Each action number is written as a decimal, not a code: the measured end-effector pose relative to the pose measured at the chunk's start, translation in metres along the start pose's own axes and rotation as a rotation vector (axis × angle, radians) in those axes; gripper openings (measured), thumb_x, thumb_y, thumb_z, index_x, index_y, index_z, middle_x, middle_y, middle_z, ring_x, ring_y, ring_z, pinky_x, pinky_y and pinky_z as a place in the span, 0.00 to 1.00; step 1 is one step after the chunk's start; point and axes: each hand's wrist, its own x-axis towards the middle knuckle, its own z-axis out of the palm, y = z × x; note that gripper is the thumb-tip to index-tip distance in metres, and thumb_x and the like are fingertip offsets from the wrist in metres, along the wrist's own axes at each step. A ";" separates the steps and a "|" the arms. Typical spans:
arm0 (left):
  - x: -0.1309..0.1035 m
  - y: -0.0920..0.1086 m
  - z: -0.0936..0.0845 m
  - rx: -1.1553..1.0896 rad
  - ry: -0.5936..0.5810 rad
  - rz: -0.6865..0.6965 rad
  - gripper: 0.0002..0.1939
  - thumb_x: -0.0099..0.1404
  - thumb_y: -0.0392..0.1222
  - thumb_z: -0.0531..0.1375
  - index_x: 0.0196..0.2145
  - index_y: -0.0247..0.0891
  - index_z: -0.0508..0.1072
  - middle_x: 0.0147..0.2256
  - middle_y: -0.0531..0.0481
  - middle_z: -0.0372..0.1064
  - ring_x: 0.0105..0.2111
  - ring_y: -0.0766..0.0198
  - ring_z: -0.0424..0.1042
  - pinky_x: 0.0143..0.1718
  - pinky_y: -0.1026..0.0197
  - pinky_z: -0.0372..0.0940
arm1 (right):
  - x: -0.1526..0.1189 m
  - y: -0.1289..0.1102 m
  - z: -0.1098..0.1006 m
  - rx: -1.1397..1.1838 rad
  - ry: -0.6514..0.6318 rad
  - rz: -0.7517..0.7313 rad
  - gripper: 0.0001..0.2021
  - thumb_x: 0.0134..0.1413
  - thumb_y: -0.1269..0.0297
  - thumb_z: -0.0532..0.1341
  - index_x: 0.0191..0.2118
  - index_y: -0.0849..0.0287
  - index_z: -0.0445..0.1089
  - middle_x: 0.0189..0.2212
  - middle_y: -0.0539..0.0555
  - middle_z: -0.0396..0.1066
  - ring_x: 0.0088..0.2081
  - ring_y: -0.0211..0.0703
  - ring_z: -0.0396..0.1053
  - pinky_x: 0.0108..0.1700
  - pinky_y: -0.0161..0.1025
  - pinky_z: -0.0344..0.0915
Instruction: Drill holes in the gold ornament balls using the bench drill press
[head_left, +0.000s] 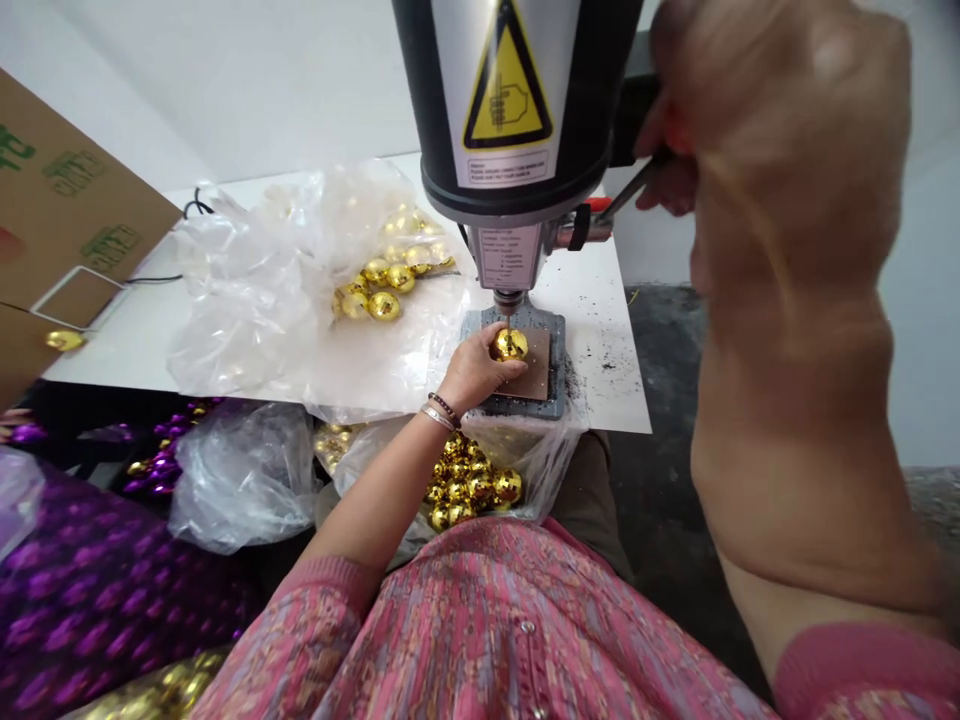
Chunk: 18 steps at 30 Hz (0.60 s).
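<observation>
My left hand (480, 368) grips a shiny gold mirror ball (511, 346) between thumb and fingers. The ball rests on a brown square board (534, 378) that lies on the grey base plate (558, 350) of a drill press (442, 130). Straight above, the thin bit (509, 322) meets the top of the ball; whether it has entered the ball is too small to tell. My right hand (780, 120), large and blurred close to the camera, is closed around the press's feed lever (634, 190) at the upper right.
Clear plastic bags (247, 300) spread over the white table (611, 390), with several gold balls (385, 305) among them. More gold balls (476, 485) fill a bag at my lap. A cardboard box (82, 210) stands at the left, above purple balls (97, 590). Dark shavings lie beside the base plate.
</observation>
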 end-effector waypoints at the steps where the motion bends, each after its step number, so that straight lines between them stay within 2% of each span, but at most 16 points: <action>1: 0.000 0.000 0.000 0.013 0.001 0.003 0.33 0.49 0.37 0.71 0.54 0.37 0.73 0.40 0.50 0.76 0.37 0.62 0.72 0.42 0.61 0.66 | -0.011 -0.001 -0.002 -0.016 -0.031 0.000 0.17 0.60 0.54 0.56 0.27 0.63 0.63 0.19 0.44 0.56 0.21 0.23 0.53 0.26 0.30 0.51; 3: -0.001 0.001 0.000 0.038 0.003 0.008 0.32 0.49 0.37 0.70 0.54 0.37 0.73 0.40 0.50 0.76 0.37 0.63 0.72 0.42 0.62 0.66 | -0.034 0.001 -0.006 -0.089 -0.036 -0.069 0.11 0.56 0.62 0.58 0.27 0.63 0.62 0.21 0.45 0.54 0.24 0.22 0.52 0.30 0.28 0.51; 5: -0.001 0.002 0.000 0.053 -0.001 0.025 0.32 0.50 0.37 0.70 0.54 0.36 0.73 0.40 0.50 0.76 0.37 0.63 0.72 0.42 0.62 0.66 | -0.057 0.007 -0.007 -0.161 -0.020 -0.167 0.07 0.55 0.65 0.56 0.28 0.61 0.62 0.22 0.46 0.57 0.27 0.24 0.53 0.31 0.29 0.53; 9: -0.001 0.000 0.001 0.098 -0.002 0.066 0.30 0.52 0.37 0.69 0.54 0.37 0.74 0.41 0.50 0.77 0.38 0.62 0.73 0.43 0.62 0.67 | -0.089 0.028 0.002 -0.260 0.058 -0.360 0.06 0.58 0.66 0.54 0.31 0.58 0.64 0.26 0.48 0.64 0.29 0.29 0.60 0.34 0.33 0.60; 13: -0.001 -0.004 0.001 0.149 0.028 0.084 0.32 0.51 0.39 0.70 0.56 0.38 0.73 0.45 0.48 0.76 0.43 0.58 0.74 0.47 0.59 0.67 | -0.103 0.046 0.016 -0.278 0.163 -0.362 0.05 0.60 0.63 0.54 0.36 0.54 0.66 0.30 0.48 0.68 0.32 0.32 0.66 0.37 0.35 0.66; 18: -0.001 -0.006 0.003 0.181 0.066 0.093 0.33 0.50 0.41 0.71 0.55 0.39 0.74 0.47 0.46 0.76 0.45 0.54 0.73 0.50 0.55 0.67 | -0.108 0.059 0.029 -0.201 0.249 -0.372 0.05 0.61 0.64 0.53 0.38 0.54 0.66 0.32 0.48 0.68 0.34 0.31 0.68 0.40 0.36 0.68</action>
